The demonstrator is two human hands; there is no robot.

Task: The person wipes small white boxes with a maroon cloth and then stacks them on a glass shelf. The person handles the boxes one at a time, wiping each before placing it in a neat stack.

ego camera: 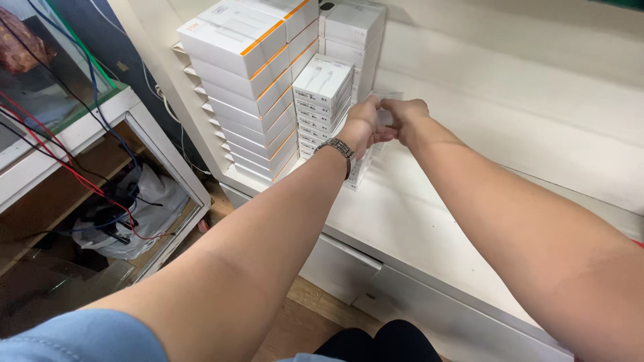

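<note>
Small white box (384, 118) held at the top of a short stack on the white shelf (429, 221) | left hand (363, 126), wristwatch (337, 149) on its wrist, closed on the box | right hand (407, 115) pinching its other side | stack of cable boxes (323, 100) just left | larger orange-edged boxes (245, 74) beyond.

White shelf (429, 221) (stacked white boxes (251, 87) on it)

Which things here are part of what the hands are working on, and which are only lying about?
In hand:
left hand
right hand
small white box held between them
stack of small white boxes beside them

Lying about:
orange-edged white boxes
glass cabinet with cables
</note>
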